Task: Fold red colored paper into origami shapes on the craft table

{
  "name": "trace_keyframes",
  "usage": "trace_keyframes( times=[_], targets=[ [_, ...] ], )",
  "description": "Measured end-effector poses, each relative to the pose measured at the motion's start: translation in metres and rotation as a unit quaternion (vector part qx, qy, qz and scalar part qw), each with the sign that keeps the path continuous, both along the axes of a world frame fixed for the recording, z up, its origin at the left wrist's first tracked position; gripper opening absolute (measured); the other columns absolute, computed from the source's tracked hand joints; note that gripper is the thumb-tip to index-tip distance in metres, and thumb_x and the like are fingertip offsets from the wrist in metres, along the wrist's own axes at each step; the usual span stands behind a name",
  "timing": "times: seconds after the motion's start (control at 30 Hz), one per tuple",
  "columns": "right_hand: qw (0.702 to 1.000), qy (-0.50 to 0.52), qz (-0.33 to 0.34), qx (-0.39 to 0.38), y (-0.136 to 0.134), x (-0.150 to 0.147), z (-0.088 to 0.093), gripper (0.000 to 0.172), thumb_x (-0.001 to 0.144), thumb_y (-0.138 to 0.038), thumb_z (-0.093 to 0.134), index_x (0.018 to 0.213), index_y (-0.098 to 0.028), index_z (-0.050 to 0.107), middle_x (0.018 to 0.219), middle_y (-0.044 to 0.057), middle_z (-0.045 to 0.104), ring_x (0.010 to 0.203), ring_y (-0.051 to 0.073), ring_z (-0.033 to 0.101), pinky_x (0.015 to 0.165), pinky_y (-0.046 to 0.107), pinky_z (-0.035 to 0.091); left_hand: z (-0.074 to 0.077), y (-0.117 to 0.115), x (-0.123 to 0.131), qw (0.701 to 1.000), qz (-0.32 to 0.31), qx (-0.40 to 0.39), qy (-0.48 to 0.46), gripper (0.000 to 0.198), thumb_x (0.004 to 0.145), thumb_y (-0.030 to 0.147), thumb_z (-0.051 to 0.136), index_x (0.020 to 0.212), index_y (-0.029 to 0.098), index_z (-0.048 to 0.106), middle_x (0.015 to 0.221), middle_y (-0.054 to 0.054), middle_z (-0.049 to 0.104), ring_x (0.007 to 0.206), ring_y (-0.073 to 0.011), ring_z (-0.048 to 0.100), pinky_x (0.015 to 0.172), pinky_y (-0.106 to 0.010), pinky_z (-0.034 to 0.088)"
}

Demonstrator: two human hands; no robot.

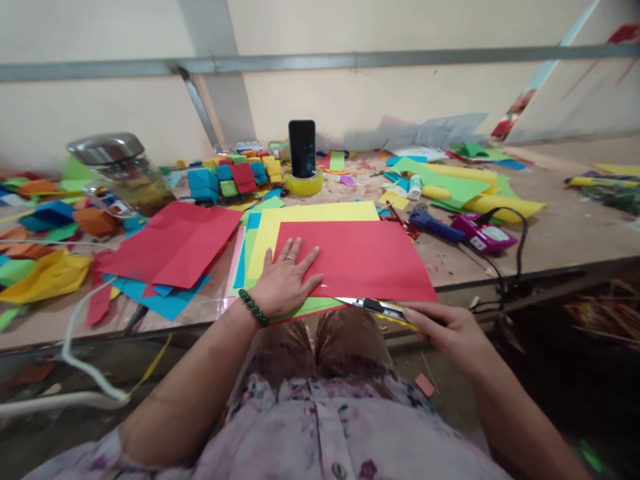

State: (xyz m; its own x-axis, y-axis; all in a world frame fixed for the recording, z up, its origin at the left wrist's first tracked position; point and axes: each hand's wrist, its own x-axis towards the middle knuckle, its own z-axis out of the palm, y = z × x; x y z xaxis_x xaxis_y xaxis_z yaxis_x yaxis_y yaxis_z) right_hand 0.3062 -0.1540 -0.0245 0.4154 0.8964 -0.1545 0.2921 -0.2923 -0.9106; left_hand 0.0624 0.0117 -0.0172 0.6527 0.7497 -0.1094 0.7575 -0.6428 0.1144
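Observation:
A red sheet of paper (365, 257) lies on top of a yellow sheet (320, 212) and other coloured sheets at the table's front edge. My left hand (287, 280) rests flat on the red sheet's left part, fingers spread. In my right hand (445, 330) is a utility knife (380, 307), its blade out and pointing left. The blade lies along the near edge of the red sheet, over a green sheet (317, 307). Whether it touches the paper I cannot tell.
Another red sheet (175, 243) lies to the left, near a lidded glass jug (130, 177). Behind the stack, a phone (303, 150) stands in a yellow tape roll (303, 183). On the right are a blue glue gun (435, 223), a magenta device (483, 233) with a black cable, and yellow rolled paper (510, 207).

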Motion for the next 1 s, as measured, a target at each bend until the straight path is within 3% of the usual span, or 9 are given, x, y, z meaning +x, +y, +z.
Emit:
trace_keyframes(
  times=[0.23,0.53,0.73,1.0],
  targets=[
    [1.0,0.001,-0.01,-0.006,0.002,-0.003,0.001,0.037,0.062,-0.049,0.073,0.082,-0.02,0.079,0.075,0.006,0.074,0.054,0.016,0.057,0.048,0.027,0.047,0.001,0.0,-0.002,1.0,-0.004,-0.012,-0.011,0.064,0.095,0.059,0.02,0.151,0.029,0.017,0.159,-0.014,0.009,0.146,-0.0317,0.007,0.111,-0.062,0.013],
    [1.0,-0.007,-0.011,-0.001,0.009,-0.009,0.001,0.042,0.058,-0.057,0.074,0.079,-0.02,0.079,0.077,0.008,0.075,0.059,0.019,0.061,0.049,0.028,0.049,0.002,0.006,-0.041,1.0,0.014,-0.01,-0.012,0.07,0.092,0.065,0.024,0.151,0.03,0.018,0.159,-0.016,0.01,0.146,-0.0311,0.004,0.112,-0.06,0.013],
    [1.0,-0.024,0.004,0.005,0.013,-0.013,0.008,0.042,0.056,-0.057,0.076,0.076,-0.021,0.079,0.071,0.006,0.074,0.055,0.018,0.059,0.05,0.029,0.05,0.001,0.005,-0.039,1.0,0.002,-0.008,-0.014,0.07,0.093,0.063,0.026,0.152,0.025,0.019,0.159,-0.015,0.01,0.146,-0.0308,0.006,0.115,-0.051,0.015],
    [1.0,0.003,0.008,0.0,0.013,-0.018,0.009,0.038,0.056,-0.055,0.077,0.075,-0.022,0.079,0.076,0.007,0.075,0.058,0.019,0.061,0.051,0.029,0.05,0.002,0.005,-0.04,1.0,0.004,0.006,-0.01,0.07,0.092,0.065,0.024,0.151,0.029,0.018,0.159,-0.013,0.012,0.146,-0.0311,0.007,0.113,-0.057,0.015]
  ],
)
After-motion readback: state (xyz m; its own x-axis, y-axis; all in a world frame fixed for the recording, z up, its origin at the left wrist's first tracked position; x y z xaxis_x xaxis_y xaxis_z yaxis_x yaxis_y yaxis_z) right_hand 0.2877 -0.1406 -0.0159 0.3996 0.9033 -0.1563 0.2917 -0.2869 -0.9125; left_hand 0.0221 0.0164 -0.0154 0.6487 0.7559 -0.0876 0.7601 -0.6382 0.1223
